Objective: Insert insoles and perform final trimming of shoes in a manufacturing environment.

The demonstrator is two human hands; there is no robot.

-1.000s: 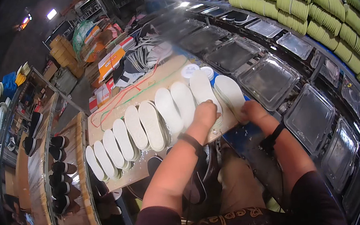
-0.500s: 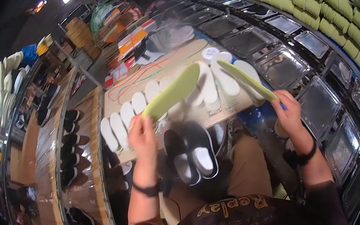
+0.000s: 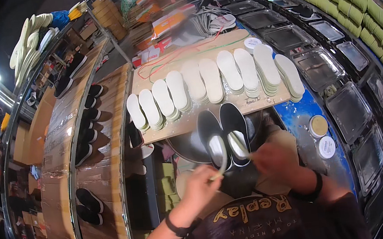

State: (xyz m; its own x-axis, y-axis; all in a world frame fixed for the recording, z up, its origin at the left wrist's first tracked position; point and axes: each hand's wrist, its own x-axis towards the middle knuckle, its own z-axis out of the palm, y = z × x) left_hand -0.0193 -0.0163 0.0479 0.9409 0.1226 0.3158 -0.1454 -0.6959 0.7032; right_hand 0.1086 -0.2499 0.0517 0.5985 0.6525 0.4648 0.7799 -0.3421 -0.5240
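Note:
A pair of black slip-on shoes (image 3: 207, 126) with white edging sits side by side in front of me, toes pointing away. My left hand (image 3: 201, 183) pinches the heel end of a pale green insole (image 3: 225, 156), which bends into the left shoe's opening. At the right shoe (image 3: 233, 117), my right hand (image 3: 273, 162) is closed and blurred, holding the end of a second insole (image 3: 238, 143) that slants into the opening. White lining shows inside both shoes. How deep the insole tips reach is hidden.
Just beyond the shoes, a wooden board (image 3: 192, 125) bears a row of white insole stacks (image 3: 195, 82). Shelves (image 3: 108, 177) with black shoes stand left. Two round tubs (image 3: 318, 126) sit right, beside metal trays (image 3: 347, 105) and green insole bundles (image 3: 352, 4).
Both hands have come down and inward from above the board, bringing the two green insoles into the shoe openings. The view has shifted, so the board and shoes appear farther right.

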